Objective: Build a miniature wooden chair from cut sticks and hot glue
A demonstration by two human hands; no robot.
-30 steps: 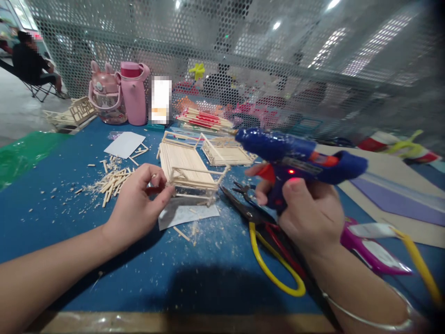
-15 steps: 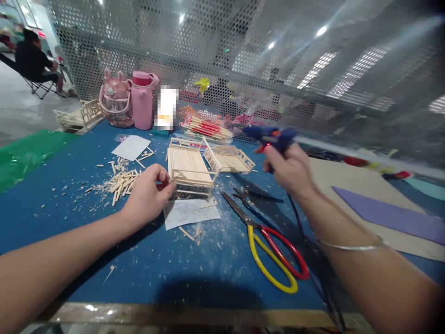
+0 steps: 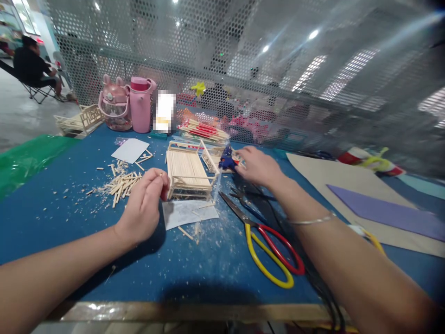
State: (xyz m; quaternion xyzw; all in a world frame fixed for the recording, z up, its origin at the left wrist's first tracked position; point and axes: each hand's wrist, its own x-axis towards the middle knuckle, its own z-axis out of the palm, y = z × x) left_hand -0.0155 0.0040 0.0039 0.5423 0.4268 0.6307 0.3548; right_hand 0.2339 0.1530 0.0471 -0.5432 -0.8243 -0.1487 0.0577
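My left hand [image 3: 144, 204] is closed just left of the slatted stick model [image 3: 187, 168], fingertips pinched on something too small to make out. Over the back right of the model, my right hand [image 3: 257, 164] is at the blue glue gun [image 3: 227, 159], which points downward; its fingers are partly bent around the gun's red and blue body. A white paper [image 3: 191, 214] lies under the model's front edge. Scissors with yellow and red handles [image 3: 266, 246] lie in front of dark pliers [image 3: 248, 204]. Cut sticks [image 3: 123, 185] are heaped left of the model.
Two pink bottles [image 3: 141, 109] and a blurred upright screen [image 3: 164, 111] stand at the back, near bundled red-tipped sticks [image 3: 205, 131]. Purple sheet [image 3: 382, 211] lies on beige board at right. Black cable trails right of the scissors. A seated person [image 3: 33, 65] is far left.
My right hand has moved left and down with the glue gun, whose nozzle has swung from pointing left to pointing down. My left hand has drawn slightly toward me, off the model's corner.
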